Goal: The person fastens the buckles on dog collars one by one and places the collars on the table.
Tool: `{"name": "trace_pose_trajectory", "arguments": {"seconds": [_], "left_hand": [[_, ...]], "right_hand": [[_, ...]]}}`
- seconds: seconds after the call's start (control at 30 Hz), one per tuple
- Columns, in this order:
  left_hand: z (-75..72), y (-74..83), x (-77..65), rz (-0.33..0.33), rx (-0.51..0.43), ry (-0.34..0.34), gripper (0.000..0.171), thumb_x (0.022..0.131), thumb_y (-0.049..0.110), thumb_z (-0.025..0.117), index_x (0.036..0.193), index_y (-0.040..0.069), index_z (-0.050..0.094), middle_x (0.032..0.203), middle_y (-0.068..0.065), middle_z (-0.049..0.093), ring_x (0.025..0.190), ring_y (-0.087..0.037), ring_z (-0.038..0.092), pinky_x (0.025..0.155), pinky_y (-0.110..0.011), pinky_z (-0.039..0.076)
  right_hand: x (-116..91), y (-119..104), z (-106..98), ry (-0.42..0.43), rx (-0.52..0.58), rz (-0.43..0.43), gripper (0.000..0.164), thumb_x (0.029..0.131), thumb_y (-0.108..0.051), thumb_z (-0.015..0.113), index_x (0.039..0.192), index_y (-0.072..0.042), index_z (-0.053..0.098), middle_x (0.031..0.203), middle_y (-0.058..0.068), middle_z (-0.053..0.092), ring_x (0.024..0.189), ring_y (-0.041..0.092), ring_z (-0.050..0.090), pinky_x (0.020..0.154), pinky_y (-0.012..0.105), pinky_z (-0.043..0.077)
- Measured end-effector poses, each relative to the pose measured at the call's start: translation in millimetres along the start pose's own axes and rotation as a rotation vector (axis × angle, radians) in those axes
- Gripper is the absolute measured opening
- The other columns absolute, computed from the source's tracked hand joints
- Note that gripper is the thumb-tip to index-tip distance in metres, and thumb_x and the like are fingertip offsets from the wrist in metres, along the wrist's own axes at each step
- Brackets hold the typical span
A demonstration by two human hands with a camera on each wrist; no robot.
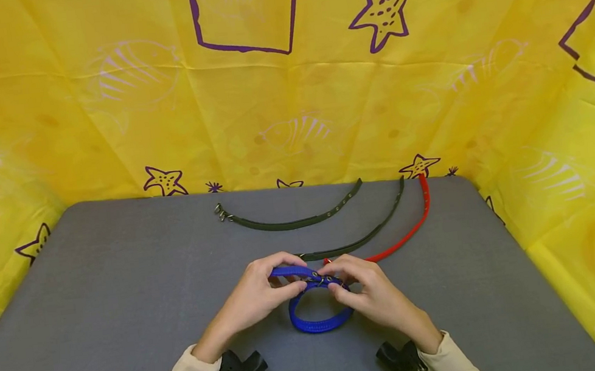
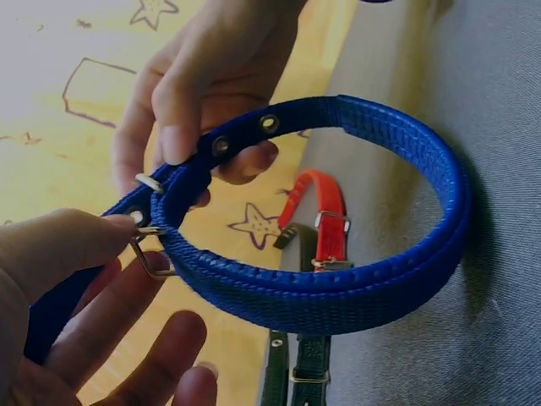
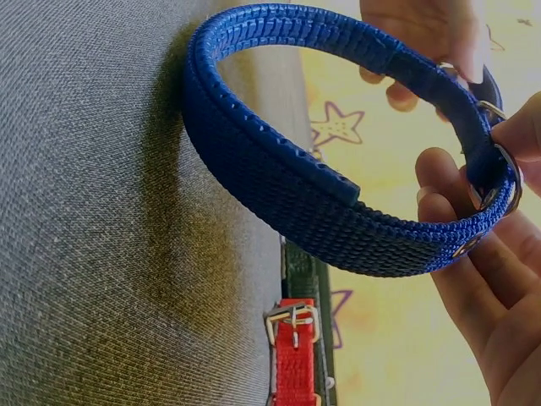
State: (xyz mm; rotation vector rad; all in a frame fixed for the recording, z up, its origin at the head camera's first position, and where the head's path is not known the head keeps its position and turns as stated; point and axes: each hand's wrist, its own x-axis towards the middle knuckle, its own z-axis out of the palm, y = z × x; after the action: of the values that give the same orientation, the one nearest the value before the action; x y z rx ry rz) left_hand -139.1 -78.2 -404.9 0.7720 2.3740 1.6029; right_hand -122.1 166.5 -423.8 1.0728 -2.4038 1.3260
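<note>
A blue dog collar [image 1: 321, 325], bent into a loop, is between my two hands above the grey table. My left hand [image 1: 260, 292] pinches the strap near the metal buckle [image 2: 149, 260], with part of the strap lying across its fingers. Thumb and fingers of my right hand [image 1: 371, 292] pinch the collar on the other side of the buckle. Metal eyelets [image 2: 269, 124] show on the strap in the left wrist view. The loop hangs toward me, its lower side close to the tabletop. Fingers partly hide the buckle in the head view.
Beyond my hands lie a red collar [image 1: 405, 236] and a dark green collar [image 1: 356, 244], their near ends partly behind my hands. Another dark green collar [image 1: 285, 226] curves farther back. A yellow patterned cloth [image 1: 288, 101] stands behind the grey table [image 1: 121, 279].
</note>
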Motion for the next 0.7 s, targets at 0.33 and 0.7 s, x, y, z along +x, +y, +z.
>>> {"name": "trace_pose_trajectory", "arguments": {"seconds": [0.33, 0.7], "left_hand": [[-8.6, 0.6, -3.0, -0.053, -0.008, -0.058, 0.017, 0.093, 0.033, 0.07, 0.107, 0.023, 0.07, 0.096, 0.006, 0.073, 0.085, -0.015, 0.068, 0.073, -0.026, 0.054], [-12.5, 2.6, -2.9, -0.048, 0.081, -0.105, 0.01, 0.097, 0.026, 0.065, 0.105, 0.02, 0.068, 0.09, 0.008, 0.073, 0.079, -0.007, 0.063, 0.071, -0.023, 0.048]], "right_hand": [[-0.7, 0.3, 1.7, 0.002, 0.018, 0.025, 0.029, 0.087, 0.002, 0.07, 0.112, -0.013, 0.067, 0.102, 0.002, 0.069, 0.077, 0.008, 0.063, 0.07, 0.025, 0.057], [-0.5, 0.4, 3.3, -0.011, 0.008, 0.024, 0.026, 0.089, 0.001, 0.068, 0.111, -0.013, 0.064, 0.101, 0.002, 0.068, 0.08, 0.007, 0.063, 0.072, 0.026, 0.057]]}}
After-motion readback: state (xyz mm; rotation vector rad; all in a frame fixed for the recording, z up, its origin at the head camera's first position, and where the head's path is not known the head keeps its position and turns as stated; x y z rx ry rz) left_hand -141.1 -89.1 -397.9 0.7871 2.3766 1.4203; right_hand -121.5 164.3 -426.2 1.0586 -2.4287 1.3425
